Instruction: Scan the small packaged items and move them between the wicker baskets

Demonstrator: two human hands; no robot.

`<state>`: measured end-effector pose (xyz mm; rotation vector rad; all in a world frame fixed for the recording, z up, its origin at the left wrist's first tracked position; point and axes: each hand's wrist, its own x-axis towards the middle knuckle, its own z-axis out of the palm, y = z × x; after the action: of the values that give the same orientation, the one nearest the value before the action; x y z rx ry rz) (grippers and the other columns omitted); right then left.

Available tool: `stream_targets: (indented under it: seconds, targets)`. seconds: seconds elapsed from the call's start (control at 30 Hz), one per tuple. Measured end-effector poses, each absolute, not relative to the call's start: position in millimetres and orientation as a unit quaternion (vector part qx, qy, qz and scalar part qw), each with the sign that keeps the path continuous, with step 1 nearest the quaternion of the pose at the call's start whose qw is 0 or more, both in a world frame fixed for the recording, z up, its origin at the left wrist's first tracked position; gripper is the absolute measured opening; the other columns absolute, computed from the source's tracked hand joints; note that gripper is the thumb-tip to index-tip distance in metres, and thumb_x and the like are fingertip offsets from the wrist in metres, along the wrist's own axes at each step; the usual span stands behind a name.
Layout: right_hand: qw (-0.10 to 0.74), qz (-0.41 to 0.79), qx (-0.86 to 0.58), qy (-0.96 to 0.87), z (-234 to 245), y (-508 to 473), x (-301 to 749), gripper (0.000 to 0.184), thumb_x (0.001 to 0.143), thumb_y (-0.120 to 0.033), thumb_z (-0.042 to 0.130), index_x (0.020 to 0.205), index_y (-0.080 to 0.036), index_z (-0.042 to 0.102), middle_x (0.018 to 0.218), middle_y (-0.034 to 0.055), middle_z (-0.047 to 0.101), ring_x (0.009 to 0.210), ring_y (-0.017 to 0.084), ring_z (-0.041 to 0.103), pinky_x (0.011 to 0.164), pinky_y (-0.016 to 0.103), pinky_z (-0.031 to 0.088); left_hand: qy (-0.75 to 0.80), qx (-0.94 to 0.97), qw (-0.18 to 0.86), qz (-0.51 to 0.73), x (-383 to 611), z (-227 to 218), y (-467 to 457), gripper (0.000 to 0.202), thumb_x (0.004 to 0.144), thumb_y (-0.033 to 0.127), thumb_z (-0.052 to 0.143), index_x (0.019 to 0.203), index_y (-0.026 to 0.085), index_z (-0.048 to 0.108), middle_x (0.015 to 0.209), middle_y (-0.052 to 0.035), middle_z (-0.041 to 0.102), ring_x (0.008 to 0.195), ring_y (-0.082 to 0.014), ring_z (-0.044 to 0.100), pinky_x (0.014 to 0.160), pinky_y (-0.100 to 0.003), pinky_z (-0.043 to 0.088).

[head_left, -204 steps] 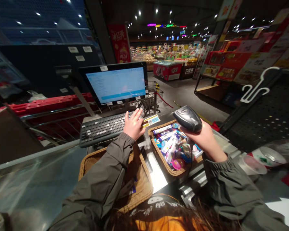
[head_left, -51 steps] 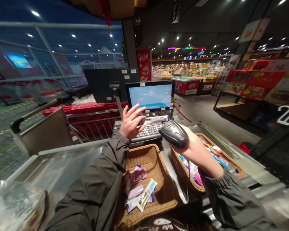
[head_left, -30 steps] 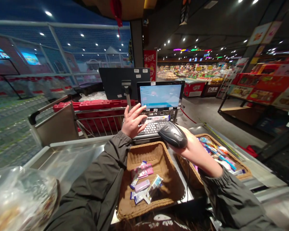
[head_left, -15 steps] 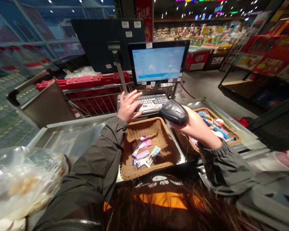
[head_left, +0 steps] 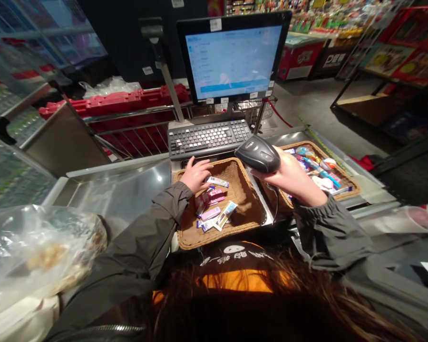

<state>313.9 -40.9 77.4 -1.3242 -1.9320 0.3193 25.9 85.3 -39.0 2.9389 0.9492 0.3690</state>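
My left hand (head_left: 196, 175) is over the left wicker basket (head_left: 250, 219), fingers spread. Just past its fingertips is a slim white packet (head_left: 218, 182) with dark ends; it looks let go, though touching cannot be ruled out. Lower in that basket lie several small packets, among them a pink one (head_left: 210, 213) and a white-and-yellow one (head_left: 225, 215). My right hand (head_left: 288, 176) grips a black handheld barcode scanner (head_left: 257, 154) above the gap between the two baskets. The right wicker basket (head_left: 355, 187) holds many small colourful packaged items and is partly hidden by my right arm.
A black keyboard (head_left: 210, 137) and a lit monitor (head_left: 235, 61) stand behind the baskets. To the left is a metal counter (head_left: 128, 190) with a clear plastic bag (head_left: 39, 256). Beyond are a cart with red crates (head_left: 117, 102) and a shelf rack at right.
My left hand has come down from the keyboard to the left basket, and the slim packet has left its grasp. The right hand still holds the scanner. The view has tilted down.
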Motion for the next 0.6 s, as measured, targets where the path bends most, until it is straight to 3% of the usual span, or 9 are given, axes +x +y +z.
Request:
stream_targets:
  seconds: [0.17,0.3,0.4,0.6]
  targets:
    - [0.388,0.118,-0.549,-0.731,77.7,-46.5,327.8,0.040,0.077,-0.037,0.071,0.111,-0.018,0.067,0.113,0.0110,0.071,0.104,0.029,0.067,0.095,0.047,0.052,0.331,0.940,0.051,-0.057,17.6,-66.5,76.9,0.021,0.073,0.033,0.069,0.090,0.022,0.074,0.134,-0.0103,0.064,0.140,-0.0337,0.042,0.116,-0.068,0.006]
    - [0.396,0.100,-0.585,-0.701,80.7,-59.6,351.3,0.037,0.077,-0.040,0.071,0.106,-0.018,0.069,0.108,0.0101,0.072,0.099,0.029,0.068,0.090,0.045,0.054,0.345,0.922,0.053,-0.171,4.7,-72.4,70.2,0.042,0.066,0.042,0.075,0.103,0.021,0.074,0.140,-0.0160,0.058,0.141,-0.0384,0.039,0.113,-0.069,0.015]
    - [0.411,0.084,-0.627,-0.656,81.5,-73.1,377.5,0.041,0.075,-0.042,0.073,0.107,-0.017,0.069,0.105,0.0099,0.073,0.096,0.029,0.068,0.089,0.045,0.054,0.322,0.932,0.005,-0.169,14.0,-48.6,61.5,0.044,0.066,0.046,0.076,0.102,0.020,0.074,0.142,-0.0182,0.056,0.142,-0.0389,0.037,0.113,-0.071,0.013]
    - [0.448,0.053,-0.696,-0.558,79.4,-96.3,427.0,0.047,0.069,-0.049,0.077,0.102,-0.016,0.073,0.102,0.0118,0.074,0.094,0.031,0.070,0.088,0.047,0.055,0.249,0.968,0.003,-0.022,95.7,19.3,46.9,0.051,0.085,0.055,0.062,0.122,0.020,0.066,0.155,-0.0166,0.040,0.147,-0.0353,0.030,0.115,-0.068,0.019]
